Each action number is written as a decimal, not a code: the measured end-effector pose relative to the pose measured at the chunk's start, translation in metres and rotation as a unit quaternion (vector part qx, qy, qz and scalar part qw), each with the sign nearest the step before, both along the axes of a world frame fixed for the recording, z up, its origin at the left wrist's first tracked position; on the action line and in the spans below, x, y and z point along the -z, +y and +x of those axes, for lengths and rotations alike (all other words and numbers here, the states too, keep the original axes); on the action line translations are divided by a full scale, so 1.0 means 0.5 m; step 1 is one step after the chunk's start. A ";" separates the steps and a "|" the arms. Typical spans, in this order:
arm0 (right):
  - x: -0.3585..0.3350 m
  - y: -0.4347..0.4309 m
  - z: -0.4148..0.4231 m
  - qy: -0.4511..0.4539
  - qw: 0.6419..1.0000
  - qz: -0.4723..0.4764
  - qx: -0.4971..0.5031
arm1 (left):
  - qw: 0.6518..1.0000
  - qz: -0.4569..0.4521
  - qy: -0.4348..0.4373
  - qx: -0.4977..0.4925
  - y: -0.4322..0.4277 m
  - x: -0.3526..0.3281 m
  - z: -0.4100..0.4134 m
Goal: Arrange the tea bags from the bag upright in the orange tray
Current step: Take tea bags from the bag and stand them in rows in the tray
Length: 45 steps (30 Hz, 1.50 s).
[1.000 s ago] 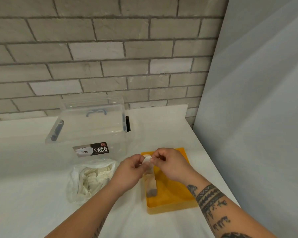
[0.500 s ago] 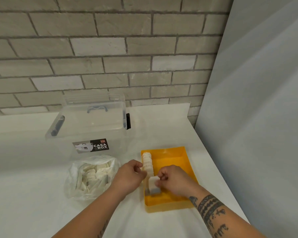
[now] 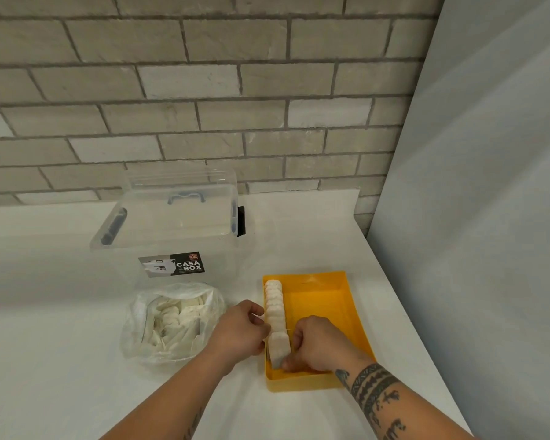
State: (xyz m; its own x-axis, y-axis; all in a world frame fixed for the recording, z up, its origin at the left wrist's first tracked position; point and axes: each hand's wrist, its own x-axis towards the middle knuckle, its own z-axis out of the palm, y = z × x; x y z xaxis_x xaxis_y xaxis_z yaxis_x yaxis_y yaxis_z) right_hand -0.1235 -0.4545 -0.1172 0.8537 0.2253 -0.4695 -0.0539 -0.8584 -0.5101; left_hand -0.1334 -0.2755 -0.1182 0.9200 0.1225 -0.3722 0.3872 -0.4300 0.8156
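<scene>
Orange tray (image 3: 331,300) gained a tea bag (image 3: 279,346): lifted between both hands a second earlier, it stood at the near end of the row (image 3: 274,303), pinched by the right hand (image 3: 318,344) (left hand (image 3: 238,331) curled at the tray wall, grip unclear). Plastic bag (image 3: 172,319) stayed well stocked.

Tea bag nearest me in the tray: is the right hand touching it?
Touching. The head view shows the right hand pinching the tea bag along its side, no gap between them.
</scene>
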 end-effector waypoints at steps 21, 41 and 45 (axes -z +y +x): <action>-0.020 0.017 0.009 -0.014 0.999 0.020 0.040 | 0.998 0.061 -0.016 0.012 0.001 -0.016 -0.001; -0.110 0.350 0.010 -0.142 0.976 0.128 -0.107 | 0.988 0.143 -0.060 0.011 0.360 -0.075 -0.043; -0.072 0.383 0.015 -0.135 0.972 -0.017 -0.191 | 0.984 0.149 -0.059 0.074 0.372 -0.045 -0.061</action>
